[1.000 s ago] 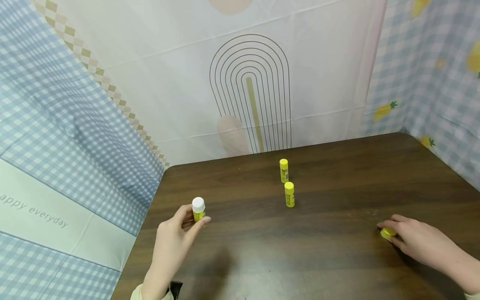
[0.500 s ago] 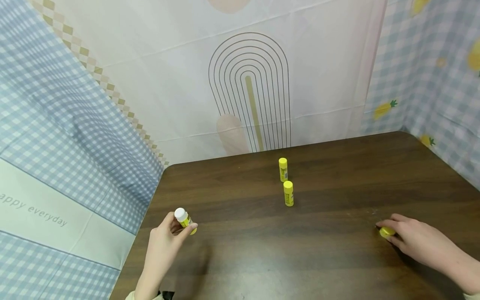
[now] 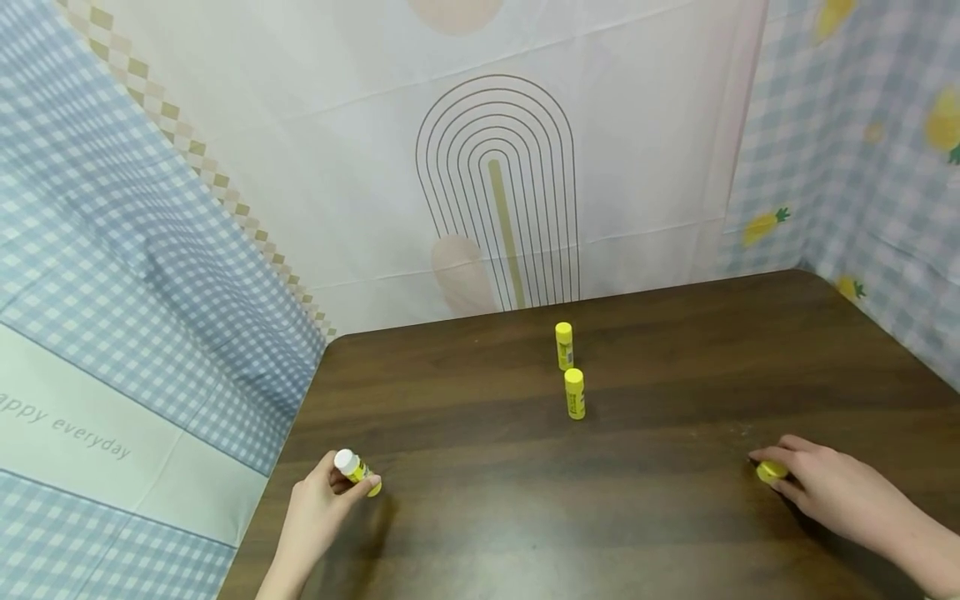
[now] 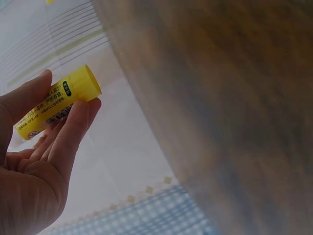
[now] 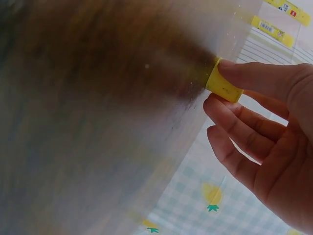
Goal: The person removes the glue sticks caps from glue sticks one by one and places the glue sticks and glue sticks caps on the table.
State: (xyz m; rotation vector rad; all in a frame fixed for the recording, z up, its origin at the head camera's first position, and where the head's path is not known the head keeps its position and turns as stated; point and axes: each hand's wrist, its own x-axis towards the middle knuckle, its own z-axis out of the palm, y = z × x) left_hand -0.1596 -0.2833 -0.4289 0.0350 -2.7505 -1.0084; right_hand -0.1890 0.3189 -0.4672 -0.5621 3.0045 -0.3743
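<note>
My left hand [image 3: 315,502] pinches an uncapped glue stick [image 3: 358,472] between thumb and fingers, over the left part of the table. The stick tilts, its white end up and to the left; in the left wrist view its printed yellow body [image 4: 58,98] shows. At the right, my right hand [image 3: 832,492] pinches a yellow cap [image 3: 771,472] against the tabletop, as the right wrist view also shows with the cap [image 5: 225,85] between thumb and fingers. Two capped yellow glue sticks stand upright mid-table, one [image 3: 565,347] behind the other [image 3: 575,395].
The dark wooden table [image 3: 480,475] fills the lower view. A white printed cloth [image 3: 360,167] hangs behind it, with blue checked cloth [image 3: 135,208] along the left and pineapple-patterned cloth [image 3: 847,192] at the right.
My left hand has moved left and down toward the table with the glue stick, which has gone from nearly upright to tilted. The right hand and its cap have stayed put.
</note>
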